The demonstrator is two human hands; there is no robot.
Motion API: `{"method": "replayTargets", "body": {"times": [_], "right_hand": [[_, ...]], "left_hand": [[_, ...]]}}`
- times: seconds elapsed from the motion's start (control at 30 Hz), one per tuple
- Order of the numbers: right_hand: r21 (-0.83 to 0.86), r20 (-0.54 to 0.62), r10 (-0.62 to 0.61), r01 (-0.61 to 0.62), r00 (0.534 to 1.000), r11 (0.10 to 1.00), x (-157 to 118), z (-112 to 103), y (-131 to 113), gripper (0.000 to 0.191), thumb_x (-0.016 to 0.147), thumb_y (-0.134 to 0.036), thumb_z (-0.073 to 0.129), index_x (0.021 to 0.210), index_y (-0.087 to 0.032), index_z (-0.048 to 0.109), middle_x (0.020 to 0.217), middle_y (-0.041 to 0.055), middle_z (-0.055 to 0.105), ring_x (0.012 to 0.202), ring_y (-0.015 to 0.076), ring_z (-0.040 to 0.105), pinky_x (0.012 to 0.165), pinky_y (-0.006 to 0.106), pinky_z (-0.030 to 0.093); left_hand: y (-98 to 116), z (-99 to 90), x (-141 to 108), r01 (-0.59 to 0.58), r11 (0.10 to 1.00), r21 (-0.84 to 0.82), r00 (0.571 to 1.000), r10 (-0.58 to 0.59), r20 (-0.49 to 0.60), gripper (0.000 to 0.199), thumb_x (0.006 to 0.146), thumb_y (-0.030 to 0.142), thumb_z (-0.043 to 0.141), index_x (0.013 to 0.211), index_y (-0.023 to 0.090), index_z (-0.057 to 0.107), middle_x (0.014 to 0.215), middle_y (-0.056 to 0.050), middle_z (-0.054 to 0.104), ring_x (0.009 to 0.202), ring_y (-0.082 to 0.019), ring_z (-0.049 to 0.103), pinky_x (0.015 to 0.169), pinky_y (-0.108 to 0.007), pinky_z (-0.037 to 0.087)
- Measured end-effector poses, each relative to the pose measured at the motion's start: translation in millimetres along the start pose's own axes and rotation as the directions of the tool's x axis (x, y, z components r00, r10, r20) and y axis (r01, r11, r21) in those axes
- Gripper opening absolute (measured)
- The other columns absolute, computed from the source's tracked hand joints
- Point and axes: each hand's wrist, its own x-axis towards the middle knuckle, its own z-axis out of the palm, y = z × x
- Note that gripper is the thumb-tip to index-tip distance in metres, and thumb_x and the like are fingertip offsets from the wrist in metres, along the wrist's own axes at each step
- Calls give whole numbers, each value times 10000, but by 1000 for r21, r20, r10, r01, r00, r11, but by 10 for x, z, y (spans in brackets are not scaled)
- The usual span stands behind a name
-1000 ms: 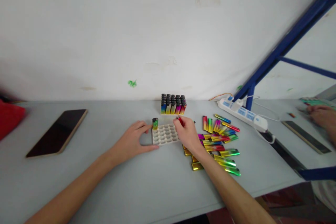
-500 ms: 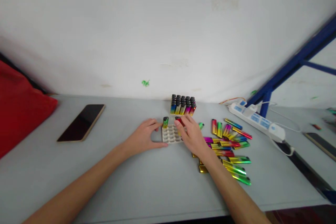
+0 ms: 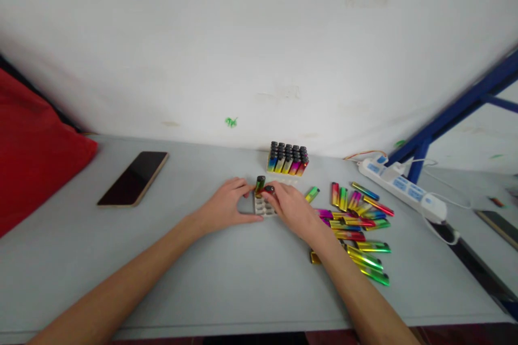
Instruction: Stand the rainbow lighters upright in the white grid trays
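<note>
A small white tray (image 3: 259, 211) with rows of slots lies in front of me. My left hand (image 3: 226, 204) grips its left end, with the thumb at the near corner and the fingers by the far corner. One green-and-gold lighter (image 3: 259, 185) with a black top stands upright in the far left of the tray. My right hand (image 3: 292, 206) pinches a red lighter (image 3: 268, 190) over the tray, right beside the standing one. Its lower part and most of the tray's right side are hidden by that hand.
Behind stands a block of upright lighters (image 3: 287, 159) by the wall. Many loose metallic lighters (image 3: 356, 223) lie on the right, with a power strip (image 3: 404, 187) beyond. A phone (image 3: 133, 179) and a red cloth item (image 3: 40, 156) are on the left.
My right hand has shifted left with the red lighter, bringing it next to the standing green one. My left hand keeps its place at the tray. The view has moved slightly.
</note>
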Motion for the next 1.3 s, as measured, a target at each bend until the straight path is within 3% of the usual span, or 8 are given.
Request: {"method": "replayTargets", "body": {"times": [0.13, 0.3, 0.57, 0.67, 0.77, 0.93, 1.07, 1.3], "right_hand": [[-166, 40, -16, 22, 999, 986, 66, -56, -107, 263, 1122, -370, 486, 1142, -161, 644, 1065, 132, 744, 955, 267, 711, 841, 356, 501], [-291, -42, 57, -67, 998, 955, 70, -3, -191, 350, 1124, -445, 460, 1136, -164, 667, 1070, 136, 739, 988, 272, 707, 888, 372, 468], [-144, -108, 118, -133, 987, 981, -13, -125, -30, 444, 1125, -531, 433, 1021, -193, 700, 942, 55, 775, 893, 203, 717, 848, 311, 418], [-132, -249, 316, -355, 915, 925, -64, -307, 181, 411, 1144, -483, 402, 1065, -204, 694, 891, 48, 778, 848, 207, 724, 814, 306, 415], [-137, -366, 504, -581, 782, 802, -177, -519, 505, 310, 1132, -400, 445, 1139, -199, 681, 1012, 81, 783, 959, 234, 730, 836, 311, 438], [-165, -273, 771, -817, 576, 552, -457, -749, 976, 293, 1092, -280, 479, 1310, -177, 646, 1247, 164, 734, 1169, 285, 699, 939, 356, 482], [-220, -164, 825, -835, 541, 504, -517, -757, 1041, 363, 1078, -335, 508, 1391, -186, 615, 1326, 189, 703, 1281, 337, 656, 1011, 429, 489], [-260, -164, 817, -824, 552, 504, -496, -700, 969, 570, 989, -432, 660, 1479, -166, 542, 1326, 210, 709, 1287, 390, 654, 1039, 519, 482]], "left_hand": [[-2, 10, -6, -5, 1000, -3, 1000, 5, -2, 543, 762, 660, 839, 990, 183, 715, 988, -82, 685, 971, -302, 645, 921, -429, 511], [2, -4, -2, -20, 1000, -7, 1000, 20, -2, 553, 783, 683, 807, 1010, 184, 729, 990, -86, 689, 978, -302, 643, 930, -428, 515], [-31, -22, 29, 17, 1000, -11, 1000, -17, -12, 584, 766, 753, 756, 982, 212, 713, 946, -58, 674, 891, -272, 644, 865, -401, 528], [-36, -35, 40, 32, 999, 0, 999, -32, 9, 588, 748, 767, 754, 947, 215, 708, 936, -50, 666, 884, -270, 645, 855, -396, 527], [-30, -48, 51, 51, 998, 23, 999, -51, 12, 596, 743, 778, 742, 940, 217, 710, 935, -47, 663, 882, -269, 646, 850, -388, 528], [-14, -54, 72, 74, 997, 30, 997, -75, 23, 623, 739, 784, 731, 984, 210, 730, 931, -49, 665, 865, -264, 649, 831, -373, 529], [-20, -42, 72, 74, 996, 42, 997, -74, 17, 638, 738, 797, 718, 978, 206, 729, 918, -49, 665, 855, -265, 646, 822, -374, 528], [-52, -19, 53, 45, 999, 23, 999, -45, -3, 609, 757, 779, 727, 969, 208, 726, 920, -48, 663, 855, -269, 650, 826, -389, 534]]}}
